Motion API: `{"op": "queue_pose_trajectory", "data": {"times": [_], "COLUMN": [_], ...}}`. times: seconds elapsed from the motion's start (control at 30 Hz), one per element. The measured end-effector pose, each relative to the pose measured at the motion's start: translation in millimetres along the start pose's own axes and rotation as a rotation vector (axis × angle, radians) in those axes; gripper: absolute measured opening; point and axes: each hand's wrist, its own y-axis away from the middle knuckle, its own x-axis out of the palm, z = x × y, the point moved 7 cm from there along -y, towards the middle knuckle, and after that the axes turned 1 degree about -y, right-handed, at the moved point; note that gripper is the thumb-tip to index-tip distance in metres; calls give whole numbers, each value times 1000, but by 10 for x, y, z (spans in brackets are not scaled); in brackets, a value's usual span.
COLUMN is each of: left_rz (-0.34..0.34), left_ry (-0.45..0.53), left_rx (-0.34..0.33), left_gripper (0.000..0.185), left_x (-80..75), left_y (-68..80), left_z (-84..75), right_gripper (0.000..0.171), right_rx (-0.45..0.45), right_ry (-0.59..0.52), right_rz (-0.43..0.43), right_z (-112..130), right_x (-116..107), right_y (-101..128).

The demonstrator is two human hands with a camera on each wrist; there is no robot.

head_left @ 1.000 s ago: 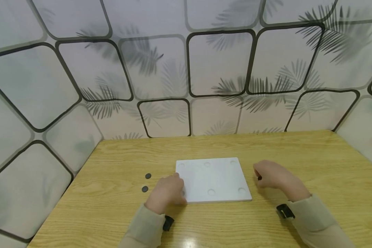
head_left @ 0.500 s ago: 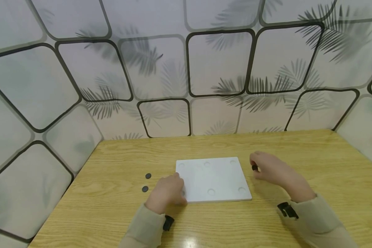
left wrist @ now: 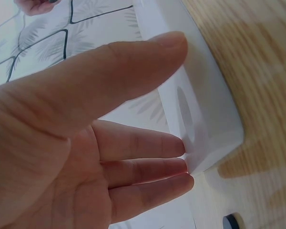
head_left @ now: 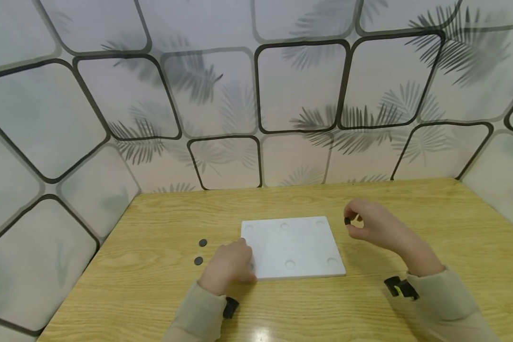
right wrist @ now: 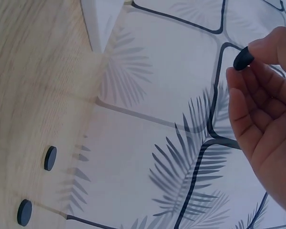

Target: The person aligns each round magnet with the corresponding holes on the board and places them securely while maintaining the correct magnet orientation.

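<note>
Right hand [head_left: 378, 228] pinches flat black disc [head_left: 347, 221]; left hand [head_left: 228, 266], fingers straight, touches smooth white board [head_left: 292, 247] (round dimples).

A light wooden bench [head_left: 410, 199] with visible grain fills the lower part of the head view. Behind and beside it stand pale wall panels [head_left: 299, 85] printed with rounded black outlines and grey palm fronds (the same pattern shows in both wrist views).
</note>
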Motion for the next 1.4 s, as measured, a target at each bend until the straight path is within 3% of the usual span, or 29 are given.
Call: {"op": "queue_pose_trajectory", "data": {"times": [0.57,0.87,1.17,1.4], "left_rz": [9,14,17,18], "left_ry": [10,-6,-30,-22], "left_rx": [2,14,23,22], "left_gripper": [29,29,30,28], "left_x": [-8,8,33,20], "left_y": [6,-6,-17,-19], "left_z": [21,7,2,13], "right_gripper": [28,28,26,22], "right_rx": [-180,-213,-180,-128], "right_ry": [-29,-23,-15,-24], "right_rz": [-187,-207,-116,46], "right_z": [141,207,200,158], "right_x": [-85,-87,3,179], "right_y": [-18,-54,-58,-44]}}
